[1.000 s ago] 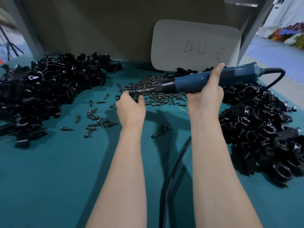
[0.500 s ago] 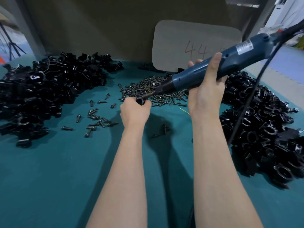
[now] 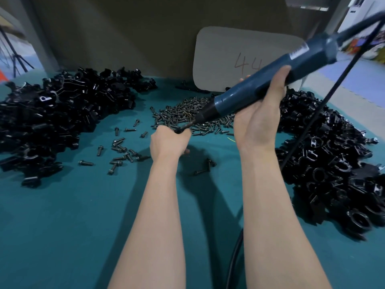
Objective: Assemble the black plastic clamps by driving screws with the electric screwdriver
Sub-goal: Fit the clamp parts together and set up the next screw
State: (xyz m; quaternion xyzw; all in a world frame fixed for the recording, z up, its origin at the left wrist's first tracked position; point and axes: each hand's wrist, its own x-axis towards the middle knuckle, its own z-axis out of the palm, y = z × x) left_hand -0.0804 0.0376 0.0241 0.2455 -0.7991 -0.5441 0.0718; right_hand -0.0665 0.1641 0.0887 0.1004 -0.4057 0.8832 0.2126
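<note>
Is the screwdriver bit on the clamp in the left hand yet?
Touching. The head view shows the bit of the screwdriver ending right on the clamp gripped in the left hand, with no gap.

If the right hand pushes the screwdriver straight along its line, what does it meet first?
Probably the black clamp gripped by the left hand; the screwdriver bit seems to touch it.

One marking is legible: the handwritten number "44", in dark pen, on the pale rounded board standing just beyond the right hand. The board to the right of the digits is covered by the electric screwdriver. A white label sits on the screwdriver body, above and right of that hand; its print is blurred and unreadable.
</note>
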